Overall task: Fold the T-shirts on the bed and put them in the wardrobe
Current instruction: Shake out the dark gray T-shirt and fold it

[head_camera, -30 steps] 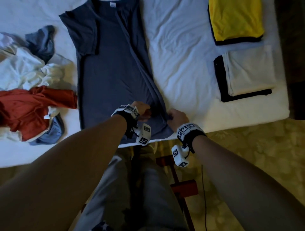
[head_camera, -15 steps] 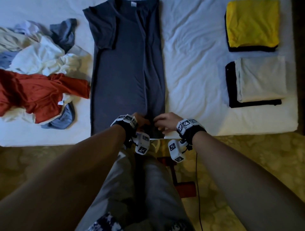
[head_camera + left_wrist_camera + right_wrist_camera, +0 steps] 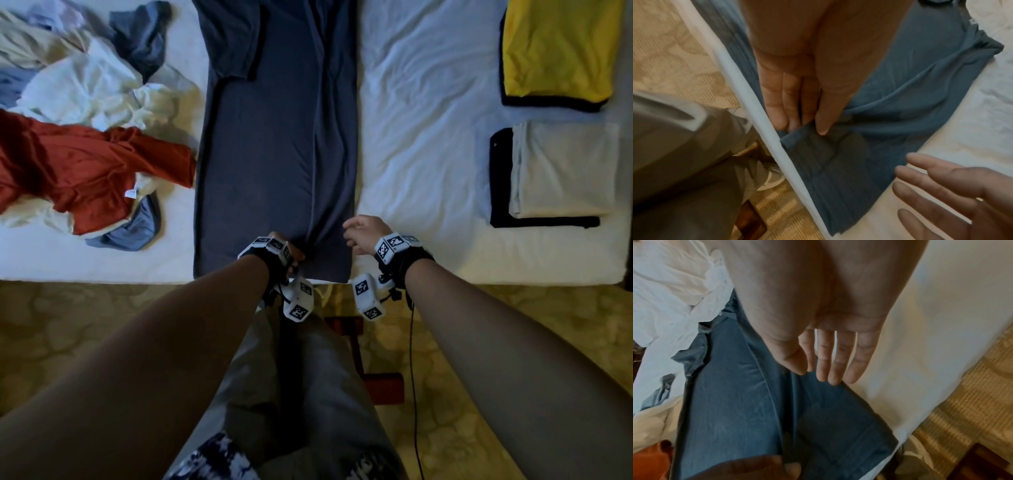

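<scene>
A dark blue T-shirt (image 3: pixel 274 154) lies lengthwise on the white bed (image 3: pixel 421 137), its right side folded in over the middle. My left hand (image 3: pixel 291 248) is at the hem by the bed's near edge. In the left wrist view its thumb and fingers (image 3: pixel 793 113) pinch the folded flap of the T-shirt (image 3: pixel 900 81). My right hand (image 3: pixel 356 233) hovers just off the shirt's right edge and holds nothing. In the right wrist view its fingers (image 3: pixel 840 366) are straight over the T-shirt (image 3: pixel 735 402).
A loose heap of shirts lies left of the blue one, with a red shirt (image 3: pixel 68 171) and a white shirt (image 3: pixel 85 89) on top. At the right are a folded yellow shirt (image 3: pixel 558 44) and a folded cream shirt (image 3: pixel 561 168), each on black. Patterned carpet and a red wooden frame (image 3: pixel 376 383) are at my feet.
My right hand has let go of the hem and moved right, off the shirt. The folded right side now lies straight. My left hand stays at the hem.
</scene>
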The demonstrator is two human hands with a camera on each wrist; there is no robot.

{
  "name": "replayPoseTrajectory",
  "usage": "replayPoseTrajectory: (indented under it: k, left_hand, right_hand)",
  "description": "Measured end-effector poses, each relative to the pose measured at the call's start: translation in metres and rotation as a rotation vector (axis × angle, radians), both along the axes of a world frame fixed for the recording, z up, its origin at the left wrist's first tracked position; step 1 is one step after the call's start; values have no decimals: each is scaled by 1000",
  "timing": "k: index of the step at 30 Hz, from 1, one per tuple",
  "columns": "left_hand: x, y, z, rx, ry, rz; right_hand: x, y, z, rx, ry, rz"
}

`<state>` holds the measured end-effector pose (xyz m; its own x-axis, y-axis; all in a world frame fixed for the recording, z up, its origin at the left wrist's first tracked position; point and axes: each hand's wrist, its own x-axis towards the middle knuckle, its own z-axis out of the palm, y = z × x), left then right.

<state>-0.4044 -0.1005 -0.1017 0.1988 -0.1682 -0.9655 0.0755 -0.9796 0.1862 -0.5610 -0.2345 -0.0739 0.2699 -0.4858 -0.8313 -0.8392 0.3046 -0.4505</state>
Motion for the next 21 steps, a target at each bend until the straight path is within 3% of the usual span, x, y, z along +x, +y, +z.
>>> replayPoseTrajectory:
  k: [3,8,16,21]
  left_hand:
    - [22,-14,2,-50,-84,-11]
    - [70,-55,39,-212,-59,282]
    - [172,-112,49,-337,-110,312]
    - [247,-148,36,-292,-279,202]
  right_hand:
    - [19,-7,7,-69,-14,-31]
    - [70,-30,17,-196,-68,-73]
    - [163,-73,21,-262,-136,-74]
    - [220,-99,10,-239,-147,-93]
